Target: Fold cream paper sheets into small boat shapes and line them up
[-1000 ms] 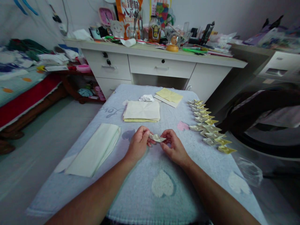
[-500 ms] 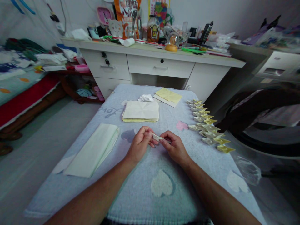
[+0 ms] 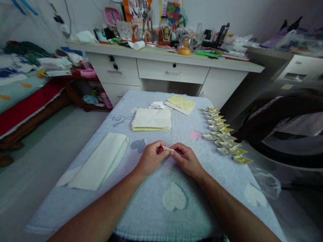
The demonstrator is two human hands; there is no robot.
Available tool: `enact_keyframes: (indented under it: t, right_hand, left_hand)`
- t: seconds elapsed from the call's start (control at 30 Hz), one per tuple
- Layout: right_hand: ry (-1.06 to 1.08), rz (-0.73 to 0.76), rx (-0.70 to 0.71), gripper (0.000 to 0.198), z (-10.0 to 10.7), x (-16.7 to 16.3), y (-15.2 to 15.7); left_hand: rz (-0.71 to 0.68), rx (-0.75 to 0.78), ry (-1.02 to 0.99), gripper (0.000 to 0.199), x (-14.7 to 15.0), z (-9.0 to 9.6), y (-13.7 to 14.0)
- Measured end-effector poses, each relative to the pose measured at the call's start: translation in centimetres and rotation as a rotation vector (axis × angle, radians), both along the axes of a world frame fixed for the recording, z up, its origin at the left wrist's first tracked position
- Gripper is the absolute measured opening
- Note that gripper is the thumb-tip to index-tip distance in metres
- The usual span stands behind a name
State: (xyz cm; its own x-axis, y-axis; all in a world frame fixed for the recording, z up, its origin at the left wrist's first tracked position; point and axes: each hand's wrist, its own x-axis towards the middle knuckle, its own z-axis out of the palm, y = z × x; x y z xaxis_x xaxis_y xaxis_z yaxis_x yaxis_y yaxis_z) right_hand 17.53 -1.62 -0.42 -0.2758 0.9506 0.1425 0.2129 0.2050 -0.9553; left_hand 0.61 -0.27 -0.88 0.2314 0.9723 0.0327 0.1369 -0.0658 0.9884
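Observation:
Between my two hands is a small folded piece of paper [image 3: 167, 148], pale and narrow, mostly covered by the fingers. My left hand [image 3: 152, 156] pinches it from the left, thumb toward me. From the other side my right hand [image 3: 186, 158] grips it with thumb and fingers, the thumbs close together. Beyond the hands lies a stack of paper sheets [image 3: 151, 118], white on top with yellow below. Folded paper boats [image 3: 227, 137], white and yellow, stand in rows to the right.
A long folded pale paper bundle [image 3: 101, 161] lies at the left of the cloth-covered table [image 3: 174, 222]. Behind the stack are crumpled white tissue [image 3: 156, 105] and a creased yellow sheet [image 3: 181, 102]. A cluttered desk [image 3: 174, 57] stands at the back, a washing machine [image 3: 292, 74] at right.
My left hand has turned and drawn its fingers in, and its thumb has moved right, near the right thumb. The folded paper shows less and sits slightly lower.

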Motion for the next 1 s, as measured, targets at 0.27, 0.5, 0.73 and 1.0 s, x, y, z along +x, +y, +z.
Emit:
enact_keyframes:
  t: [0.27, 0.5, 0.73, 1.0]
  right_hand:
    - [-0.07, -0.02, 0.079, 0.02, 0.05, 0.3, 0.27]
    - [-0.023, -0.016, 0.004, 0.02, 0.41, 0.21, 0.11]
    - [-0.076, -0.02, 0.031, 0.032, 0.62, 0.36, 0.14]
    - [-0.142, -0.057, 0.173, 0.026, 0.8, 0.28, -0.15]
  left_hand:
    - [-0.004, -0.098, -0.143, 0.023, 0.07, 0.49, -0.12]
    - [0.037, -0.12, -0.167, 0.022, 0.1, 0.82, 0.03]
    - [0.048, -0.128, -0.216, 0.024, 0.11, 0.66, -0.1]
    - [0.037, -0.189, -0.325, 0.025, 0.48, 0.11, -0.05]
